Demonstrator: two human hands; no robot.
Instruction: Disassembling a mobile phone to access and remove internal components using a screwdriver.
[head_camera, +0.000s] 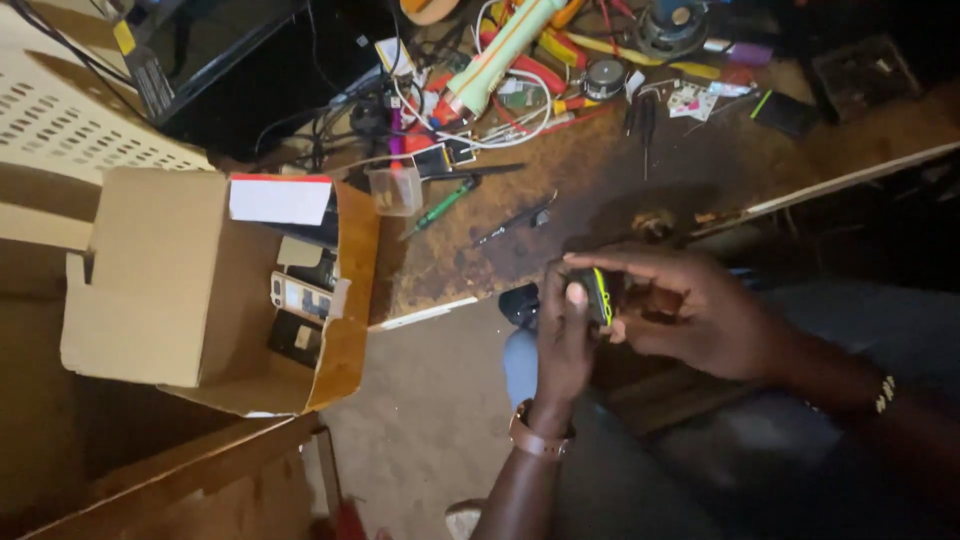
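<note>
Both hands around small phone

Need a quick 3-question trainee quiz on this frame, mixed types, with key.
1. True or false: both hands grip the small dark device with the yellow-green stripe.
2. The cardboard box holds: A) phones B) fruit C) cups
3. Fill in: a watch with a brown strap is on the ___ wrist.

Key: 1 true, the left hand and right hand both hold it. 2 A, phones lie inside. 3 left, see the watch.
</note>
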